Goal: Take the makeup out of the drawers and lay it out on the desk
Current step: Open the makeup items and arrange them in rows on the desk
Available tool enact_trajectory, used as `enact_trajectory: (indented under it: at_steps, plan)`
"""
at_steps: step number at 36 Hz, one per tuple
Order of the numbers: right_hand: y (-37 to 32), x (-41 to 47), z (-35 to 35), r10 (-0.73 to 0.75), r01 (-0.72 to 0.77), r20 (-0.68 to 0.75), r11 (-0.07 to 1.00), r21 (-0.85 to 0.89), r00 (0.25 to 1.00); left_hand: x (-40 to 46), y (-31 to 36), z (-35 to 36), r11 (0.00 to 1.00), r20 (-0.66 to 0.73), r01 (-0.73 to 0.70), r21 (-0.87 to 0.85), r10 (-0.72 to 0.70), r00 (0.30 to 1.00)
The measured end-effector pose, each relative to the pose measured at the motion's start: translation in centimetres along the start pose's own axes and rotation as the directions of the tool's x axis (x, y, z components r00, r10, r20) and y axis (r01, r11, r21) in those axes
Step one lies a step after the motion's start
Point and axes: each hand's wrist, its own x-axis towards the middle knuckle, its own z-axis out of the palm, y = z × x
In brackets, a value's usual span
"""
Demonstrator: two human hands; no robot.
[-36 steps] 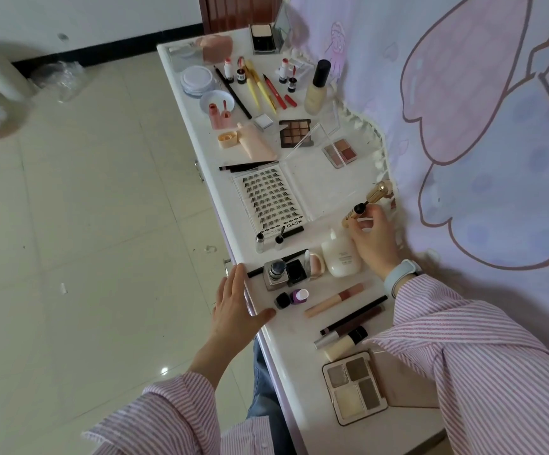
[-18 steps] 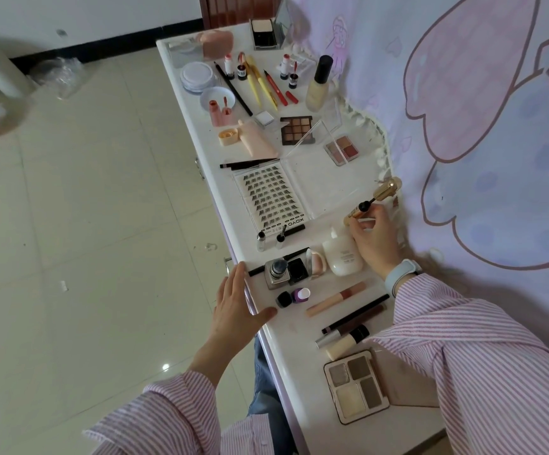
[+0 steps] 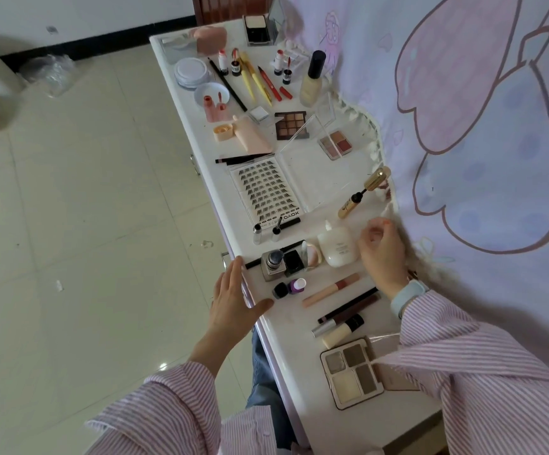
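Observation:
A long white desk (image 3: 286, 326) is covered with laid-out makeup. A gold mascara (image 3: 363, 193), its cap pulled apart from the tube, lies near the wall side of the desk. My right hand (image 3: 381, 251) hovers just below it, fingers loosely curled and holding nothing, beside a white bottle (image 3: 337, 247). My left hand (image 3: 233, 300) rests flat on the desk's front edge, fingers apart, next to a silver and black jar set (image 3: 281, 262) and a small purple bottle (image 3: 291, 287).
An open lash tray (image 3: 268, 192), brown palettes (image 3: 291, 125), pencils and a foundation bottle (image 3: 312, 80) fill the far half. A grey eyeshadow palette (image 3: 352, 372) and several tubes lie near me. A pink-lilac cloth (image 3: 480, 126) hangs along the right. Tiled floor lies left.
My right hand has let go of the gold mascara, which now lies on the desk, and has drawn back a little toward me. My left hand has stayed put.

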Motion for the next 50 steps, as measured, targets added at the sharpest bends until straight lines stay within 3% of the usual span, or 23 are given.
enact_trajectory:
  at_steps: [2,4,7,10,16,19,23,27,30,34,37,42,44,46,50]
  plan:
    - [0.7,-1.8,-0.9,-0.232,0.232,0.029,0.95,-0.207,0.972,-0.2,0.0,0.1,1.0,-0.004,0.016,0.008,-0.016,1.0]
    - [1.7,-3.4,-1.5,-0.468,0.51,0.204,0.766,-0.39,0.86,-0.3,0.1,0.2,0.999,-0.016,0.03,0.021,-0.029,0.999]
    - [3.1,-4.8,-1.9,-0.582,0.736,0.451,0.509,-0.447,0.677,-0.5,0.4,0.4,0.998,-0.039,0.048,0.028,-0.046,0.998]
    - [3.6,-4.9,-1.6,-0.582,0.803,0.558,0.365,-0.472,0.592,-0.8,0.6,0.6,0.998,-0.063,0.059,0.028,-0.057,0.996]
    - [3.4,-3.8,-0.5,-0.514,0.82,0.649,0.236,-0.521,0.561,-2.2,0.4,0.5,0.996,-0.075,0.086,0.019,-0.084,0.994]
    - [2.8,-3.5,-0.6,-0.534,0.839,0.663,0.188,-0.511,0.524,-3.3,0.2,0.2,0.995,-0.144,0.098,-0.017,-0.099,0.985]
    - [2.4,-4.7,-2.2,-0.566,0.858,0.651,0.249,-0.449,0.505,-4.9,0.6,-0.1,1.0,-0.266,0.008,-0.02,-0.013,0.964]
    - [1.2,-6.7,-4.2,-0.442,0.789,0.681,0.506,-0.348,0.584,-6.3,1.7,-0.2,0.985,-0.291,-0.168,-0.045,0.148,0.945]
    - [0.5,-8.4,-5.0,-0.308,0.645,0.717,0.722,-0.252,0.625,-7.4,3.2,0.0,0.947,-0.161,-0.319,-0.046,0.308,0.938]
    - [-0.4,-10.5,-5.3,-0.238,0.433,0.742,0.898,-0.079,0.627,-8.5,4.5,0.8,0.871,-0.011,-0.49,0.028,0.491,0.871]
    - [-1.4,-11.3,-5.5,-0.177,0.249,0.69,0.968,-0.005,0.702,-8.8,4.7,1.1,0.835,-0.037,-0.543,0.091,0.548,0.836]
    - [-1.9,-11.9,-4.9,0.074,-0.119,0.482,0.991,0.064,0.873,-9.4,4.7,1.0,0.778,-0.106,-0.584,0.233,0.617,0.78]
    - [-2.2,-12.3,-4.7,0.04,-0.087,0.363,0.99,0.112,0.931,-9.8,4.9,0.8,0.809,-0.066,-0.553,0.2,0.575,0.816]
    - [-2.4,-12.8,-4.8,-0.099,0.058,0.287,0.988,0.145,0.953,-10.2,5.1,0.7,0.868,0.027,-0.494,0.056,0.493,0.87]
    - [-2.8,-13.0,-5.6,-0.334,0.292,0.279,0.939,0.182,0.9,-10.9,5.6,0.1,0.902,0.122,-0.349,-0.253,0.387,0.914]
